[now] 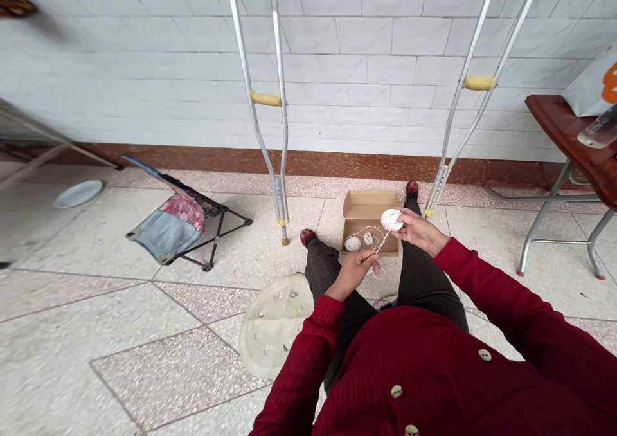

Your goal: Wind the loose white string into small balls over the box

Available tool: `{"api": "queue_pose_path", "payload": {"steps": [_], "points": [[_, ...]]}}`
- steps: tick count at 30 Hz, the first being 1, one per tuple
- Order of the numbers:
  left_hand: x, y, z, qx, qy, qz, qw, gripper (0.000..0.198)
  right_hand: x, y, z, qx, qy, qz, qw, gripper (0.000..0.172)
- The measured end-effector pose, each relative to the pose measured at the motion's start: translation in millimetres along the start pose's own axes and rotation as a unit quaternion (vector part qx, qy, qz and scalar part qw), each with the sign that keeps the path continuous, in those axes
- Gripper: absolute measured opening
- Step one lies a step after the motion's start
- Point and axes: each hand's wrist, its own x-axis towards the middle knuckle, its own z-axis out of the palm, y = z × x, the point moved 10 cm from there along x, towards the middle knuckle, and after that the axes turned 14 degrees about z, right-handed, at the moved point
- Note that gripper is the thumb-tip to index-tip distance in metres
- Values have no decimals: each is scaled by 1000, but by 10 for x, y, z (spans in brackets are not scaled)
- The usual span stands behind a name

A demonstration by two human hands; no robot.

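My right hand [418,230] is closed around a white ball of thread [391,219], held above my knees. A white strand [383,240] runs from the ball down to my left hand [355,270], whose fingers pinch it. Below the hands, on the floor between my feet, stands an open cardboard box [370,206] with two small white thread balls [359,241] and loose thread inside. I sit in a red buttoned cardigan and dark trousers.
Two metal crutches [278,185] [453,127] lean on the white tiled wall. A round pale tray [274,323] with small pieces lies by my left leg. A folding stool [178,220] and a plate [78,193] are left; a brown table [569,134] stands right.
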Motion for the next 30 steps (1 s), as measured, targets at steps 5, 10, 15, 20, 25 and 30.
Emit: {"api": "queue_pose_path", "payload": {"steps": [5, 10, 15, 20, 25, 30], "points": [[33, -152, 18, 43, 5, 4, 999, 45, -161, 68, 257, -37, -67, 5, 997, 27], [286, -232, -177, 178, -12, 16, 984, 34, -341, 637, 372, -139, -112, 70, 981, 30], [567, 49, -205, 302, -78, 91, 946, 28, -147, 984, -28, -233, -22, 83, 969, 17], [648, 210, -51, 255, -84, 74, 961, 27, 200, 602, -387, -294, 124, -51, 947, 20], [562, 135, 39, 26, -8, 37, 999, 33, 188, 103, -369, -219, 208, -181, 936, 21], [395, 36, -24, -193, 52, 6, 980, 32, 209, 156, -114, -98, 86, -87, 988, 22]]}}
